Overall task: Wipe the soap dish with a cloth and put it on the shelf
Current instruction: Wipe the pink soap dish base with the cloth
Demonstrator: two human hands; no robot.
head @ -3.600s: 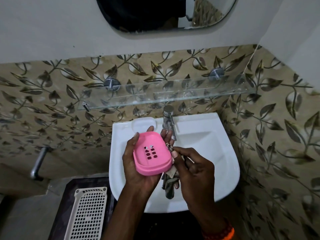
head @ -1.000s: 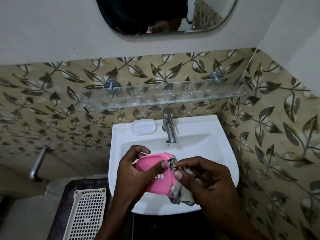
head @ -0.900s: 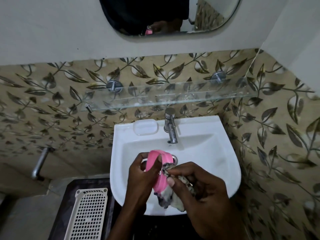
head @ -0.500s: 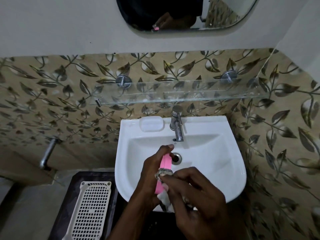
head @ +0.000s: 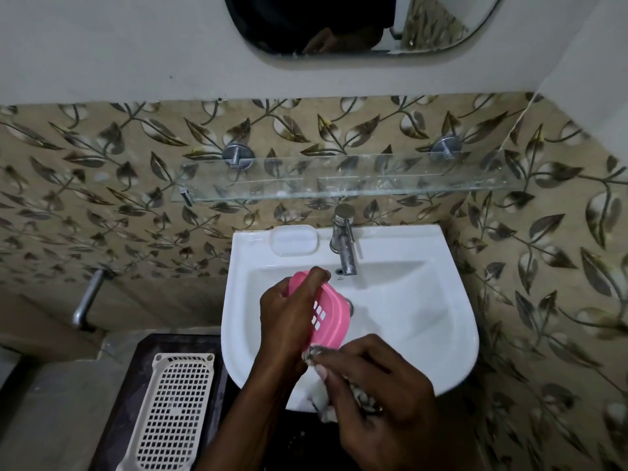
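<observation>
A pink soap dish (head: 331,316) with small drain holes is tilted over the white washbasin (head: 424,311). My left hand (head: 283,319) grips its left edge, fingers curled over the top rim. My right hand (head: 377,392) pinches a crumpled grey and white cloth (head: 314,355) against the dish's near end, and more cloth hangs under that hand. The glass shelf (head: 373,180) runs along the tiled wall above the tap and holds nothing.
A steel tap (head: 345,244) stands at the basin's back edge beside a moulded soap recess (head: 294,239). A cream perforated tray (head: 173,413) lies on the dark surface at lower left. A metal pipe (head: 86,299) juts from the left wall. A mirror (head: 356,25) hangs above.
The dish has turned from edge-on to show its holed face again. My right hand with the cloth has slid down to the dish's near end. The view has shifted slightly right.
</observation>
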